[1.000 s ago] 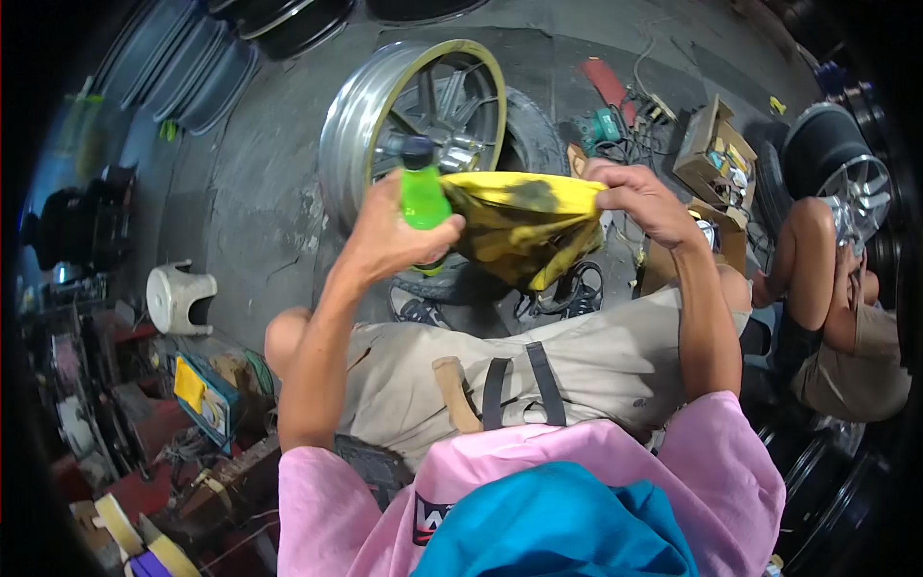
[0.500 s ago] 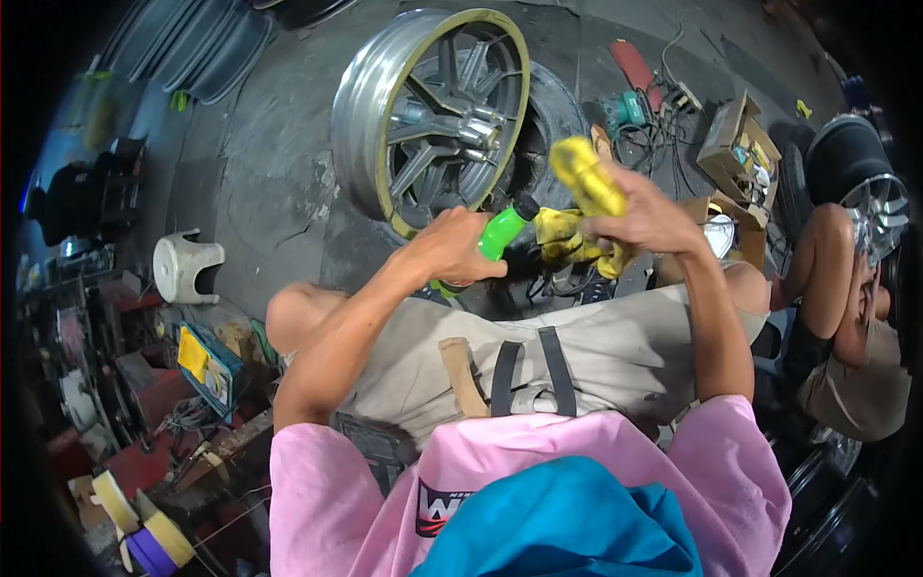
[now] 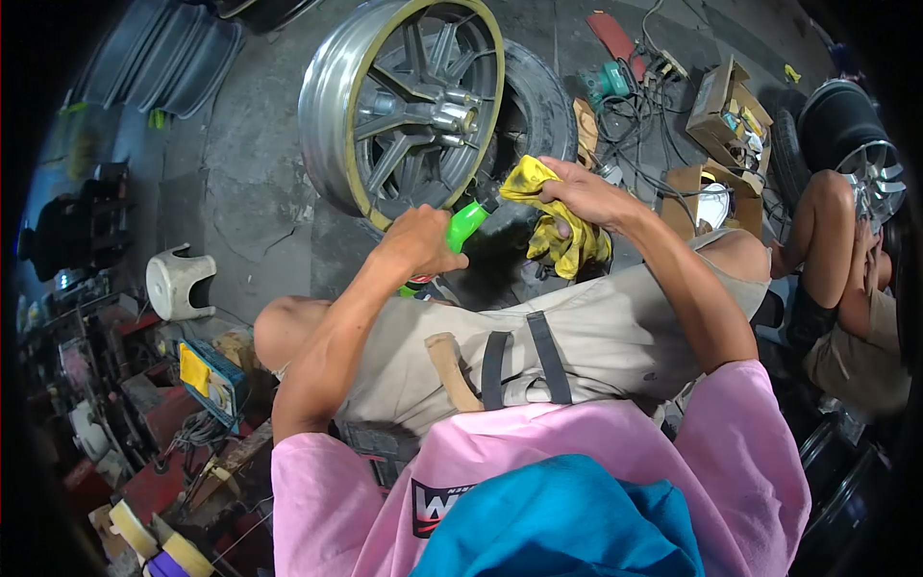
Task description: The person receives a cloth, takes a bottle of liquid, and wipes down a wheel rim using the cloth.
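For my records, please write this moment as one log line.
left hand: holds green bottle | right hand: holds yellow cloth | spoked rim: beyond both hands

Toward 6 o'clock from the middle of the view, the pink shirt (image 3: pixel 577 442) carries a dark chest label (image 3: pixel 435 508). One large slanted letter reads as a W from this side, though it could be an M the other way up. Smaller lettering above it seems to include "REN"; the rest is unclear. No print on the green bottle (image 3: pixel 465 227), near the centre, is legible.
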`<state>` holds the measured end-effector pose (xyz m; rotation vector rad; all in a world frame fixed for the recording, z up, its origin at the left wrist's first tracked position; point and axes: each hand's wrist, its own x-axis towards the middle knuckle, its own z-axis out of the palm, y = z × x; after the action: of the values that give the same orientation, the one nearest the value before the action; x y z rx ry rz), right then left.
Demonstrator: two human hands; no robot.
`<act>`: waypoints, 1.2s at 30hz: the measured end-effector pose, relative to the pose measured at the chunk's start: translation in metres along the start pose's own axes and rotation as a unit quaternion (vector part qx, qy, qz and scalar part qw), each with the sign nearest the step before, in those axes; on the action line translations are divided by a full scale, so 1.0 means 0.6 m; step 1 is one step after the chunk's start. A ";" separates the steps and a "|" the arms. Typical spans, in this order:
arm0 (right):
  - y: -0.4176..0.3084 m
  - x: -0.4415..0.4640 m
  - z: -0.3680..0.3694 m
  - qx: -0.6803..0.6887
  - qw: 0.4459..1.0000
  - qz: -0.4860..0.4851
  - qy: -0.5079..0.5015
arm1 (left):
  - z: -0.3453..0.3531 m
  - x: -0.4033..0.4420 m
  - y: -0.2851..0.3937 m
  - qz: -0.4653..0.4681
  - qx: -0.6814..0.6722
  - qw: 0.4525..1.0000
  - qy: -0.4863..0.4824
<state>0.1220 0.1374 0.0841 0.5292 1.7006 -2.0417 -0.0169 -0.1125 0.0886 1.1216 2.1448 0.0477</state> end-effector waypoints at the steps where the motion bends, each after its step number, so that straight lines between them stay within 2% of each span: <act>1: -0.002 0.002 0.002 0.009 1.000 -0.001 -0.002 | -0.001 -0.001 0.001 -0.001 0.012 1.000 0.001; 11: 0.018 0.019 0.001 0.015 0.999 0.019 -0.024 | -0.016 -0.001 0.012 -0.016 0.053 0.998 -0.041; 21: 0.011 0.015 0.000 0.030 0.999 0.013 -0.012 | -0.018 -0.005 0.015 0.007 0.040 0.998 -0.037; 27: -0.025 -0.012 0.002 0.081 0.997 -0.002 0.003 | 0.011 0.000 -0.002 0.034 -0.057 0.997 0.041; 29: -0.040 -0.018 0.006 0.126 0.992 -0.002 0.004 | 0.012 -0.001 -0.003 0.053 -0.131 0.988 0.066; 35: -0.100 0.010 0.008 0.022 0.998 -0.060 -0.005 | -0.009 0.005 -0.003 0.071 -0.266 0.957 0.095; 36: -0.114 0.025 0.021 -0.082 0.992 -0.098 0.016 | -0.011 0.008 -0.005 0.070 -0.254 0.959 0.106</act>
<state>0.0714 0.1343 0.1342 0.3538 1.9872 -2.0096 -0.0248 -0.1091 0.0898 0.9851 2.0561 0.7700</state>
